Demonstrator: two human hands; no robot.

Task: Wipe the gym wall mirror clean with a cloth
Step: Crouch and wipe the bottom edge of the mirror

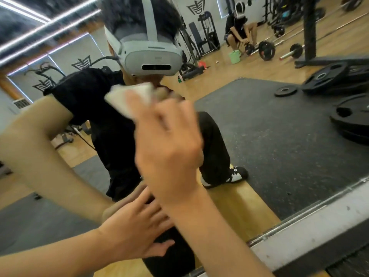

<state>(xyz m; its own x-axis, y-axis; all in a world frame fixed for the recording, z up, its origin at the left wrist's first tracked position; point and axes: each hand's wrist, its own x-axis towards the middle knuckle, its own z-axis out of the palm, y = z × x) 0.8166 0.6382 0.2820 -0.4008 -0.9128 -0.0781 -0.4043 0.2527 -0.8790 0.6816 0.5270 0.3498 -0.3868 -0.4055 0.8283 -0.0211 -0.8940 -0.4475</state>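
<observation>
black tee [95, 100] and trousers [211, 148] (white headset [153, 58] on)

Single cam here, worn on my head, looking forward and down, wide-angle so straight lines bend near the edges. It's right up close to the mirror [279, 136]. Glass fills nearly the whole shot, and the bottom rail [311, 226] slants across the corner at 4 o'clock. My headset [151, 54] reflects back at 12. Right hand [169, 148] with the cloth [127, 98] sits near centre, left hand [129, 232] at 7, both big and close.

Black weight plates [351, 114] on a dark mat [269, 136]; barbell [266, 50] and green bucket [235, 56] beyond.
</observation>
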